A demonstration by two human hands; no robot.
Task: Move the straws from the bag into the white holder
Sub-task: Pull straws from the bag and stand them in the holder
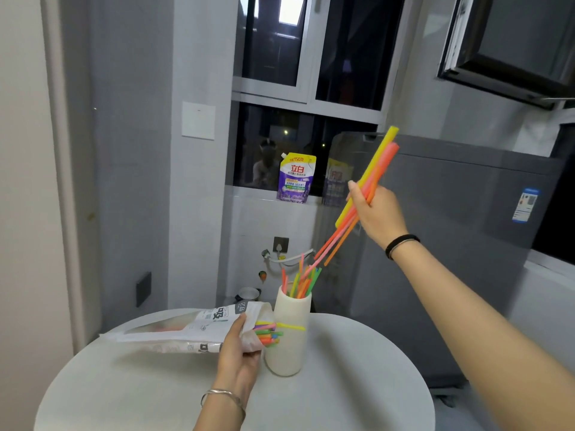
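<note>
Counter [342, 399]: a round white top carrying the bag and the holder.
Bag [186, 332]: a white printed pouch lying on its side, mouth turned toward the holder, bright straw ends [267, 334] poking out and touching the holder's side.
White holder [289, 334]: upright on the counter just right of the bag's mouth, a fan of coloured straws [303, 283] already standing in it.
Right hand [378, 213]: raised well above the holder, fingers closed around a tilted bundle of straws [367, 178], yellow, pink and orange, lower tips aimed down at the holder.
Left hand [238, 353]: clasped around the bag's open end, a bracelet at the wrist.
</note>
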